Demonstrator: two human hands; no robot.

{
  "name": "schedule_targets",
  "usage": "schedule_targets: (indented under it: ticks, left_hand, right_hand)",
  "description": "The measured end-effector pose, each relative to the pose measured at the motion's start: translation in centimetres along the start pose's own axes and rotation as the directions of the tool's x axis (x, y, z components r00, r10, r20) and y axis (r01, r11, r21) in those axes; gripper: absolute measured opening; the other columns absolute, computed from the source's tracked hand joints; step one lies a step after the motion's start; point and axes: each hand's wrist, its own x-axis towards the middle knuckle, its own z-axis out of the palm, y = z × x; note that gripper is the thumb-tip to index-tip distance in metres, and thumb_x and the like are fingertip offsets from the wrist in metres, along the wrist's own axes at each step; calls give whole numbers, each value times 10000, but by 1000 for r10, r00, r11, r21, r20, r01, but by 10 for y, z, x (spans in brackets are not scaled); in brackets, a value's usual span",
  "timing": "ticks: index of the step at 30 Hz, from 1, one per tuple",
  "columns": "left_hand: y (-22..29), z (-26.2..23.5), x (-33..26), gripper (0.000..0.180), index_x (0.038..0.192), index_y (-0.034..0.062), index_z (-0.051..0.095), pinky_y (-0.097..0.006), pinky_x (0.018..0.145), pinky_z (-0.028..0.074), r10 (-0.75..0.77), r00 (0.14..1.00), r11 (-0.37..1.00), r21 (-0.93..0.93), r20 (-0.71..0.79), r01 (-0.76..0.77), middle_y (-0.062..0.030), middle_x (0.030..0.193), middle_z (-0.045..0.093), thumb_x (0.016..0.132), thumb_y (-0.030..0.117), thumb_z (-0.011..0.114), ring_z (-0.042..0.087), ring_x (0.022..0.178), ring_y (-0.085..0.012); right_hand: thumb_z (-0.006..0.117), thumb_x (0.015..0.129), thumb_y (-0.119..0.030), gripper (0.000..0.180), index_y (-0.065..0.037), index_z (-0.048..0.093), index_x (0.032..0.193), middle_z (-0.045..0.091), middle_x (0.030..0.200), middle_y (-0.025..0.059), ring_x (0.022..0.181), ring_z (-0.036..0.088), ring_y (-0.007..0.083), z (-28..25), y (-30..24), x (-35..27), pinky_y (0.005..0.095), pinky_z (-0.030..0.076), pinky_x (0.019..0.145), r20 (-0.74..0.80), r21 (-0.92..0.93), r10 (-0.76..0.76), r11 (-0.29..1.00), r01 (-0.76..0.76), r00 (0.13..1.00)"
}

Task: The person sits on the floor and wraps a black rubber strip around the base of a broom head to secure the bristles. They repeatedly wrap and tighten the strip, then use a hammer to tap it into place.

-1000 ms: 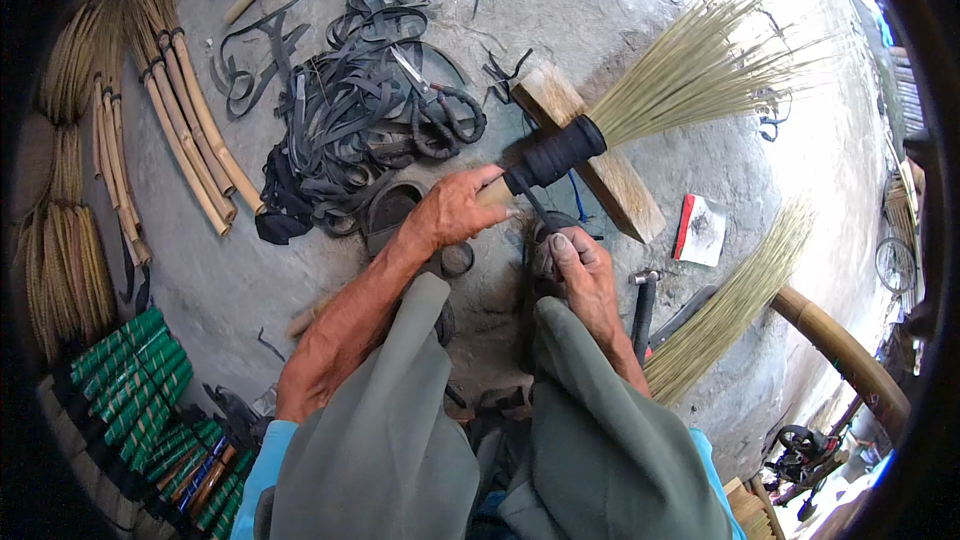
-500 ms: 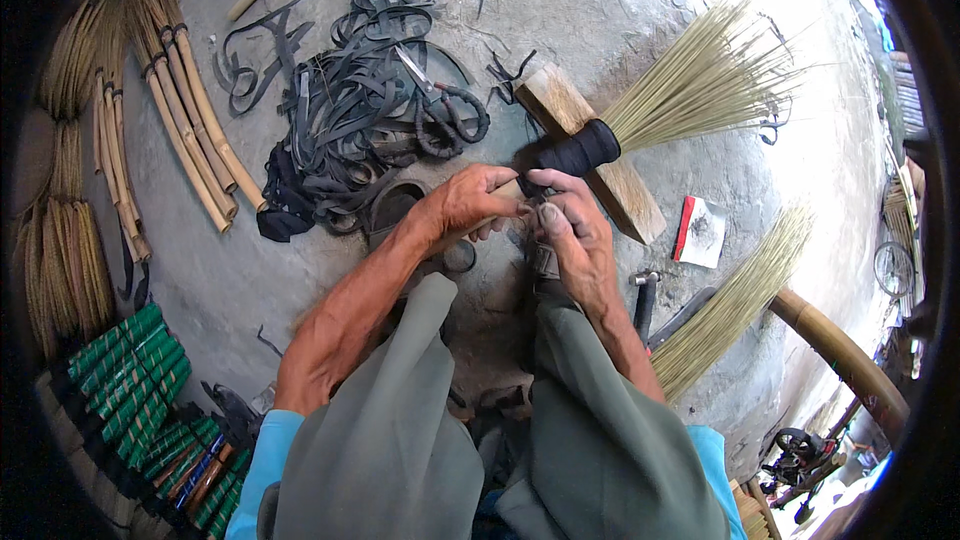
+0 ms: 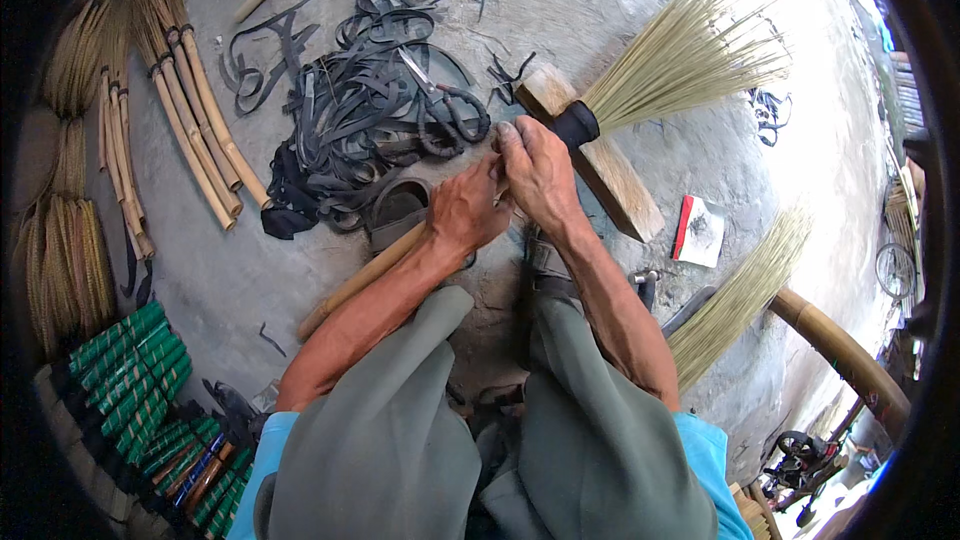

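Observation:
A broom lies slantwise across a wooden block [image 3: 625, 198], its pale bristles [image 3: 685, 62] fanning to the far right. Black wrapping [image 3: 577, 126] binds the bristles where they meet the stick. My left hand [image 3: 466, 210] is closed round the light wooden broom handle [image 3: 364, 278], which runs back beside my left forearm. Just ahead of it, my right hand [image 3: 542, 172] is closed with fingers and thumb pinched together, close to the black wrapping. What those fingers pinch is hidden.
Left of my hands lies a tangled pile of black strips [image 3: 340, 115] with scissors [image 3: 455, 120] on it. A red-and-white packet [image 3: 699, 231] and loose bristles [image 3: 745, 295] lie right. Bamboo-handled brooms [image 3: 190, 125] and green-wrapped handles [image 3: 135, 370] line the left.
Both hands have shifted, the right one forward and left, the left one turning over the handle. The broom has slid back toward my lower left, exposing more handle beside my left forearm.

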Motion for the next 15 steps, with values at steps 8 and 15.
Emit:
schedule_targets:
  ticks: [8,15]
  left_hand:
    - [-6,-10,13,364,1058,29,707,-623,836,608,-141,985,988,69,101,135,-289,943,779,922,340,840,761,955,-530]
    - [-6,-10,8,357,1120,32,681,-628,813,603,-57,994,998,21,95,55,-271,918,778,891,250,846,757,930,-529]
  right_hand:
    - [578,1140,-349,300,-135,623,936,556,796,-30,642,476,96,-33,-22,-49,290,385,566,229,753,455,477,-453,861]
    - [576,1138,-335,298,-120,638,942,552,810,-49,657,457,60,-42,-10,-76,268,355,571,126,558,494,682,-473,861]
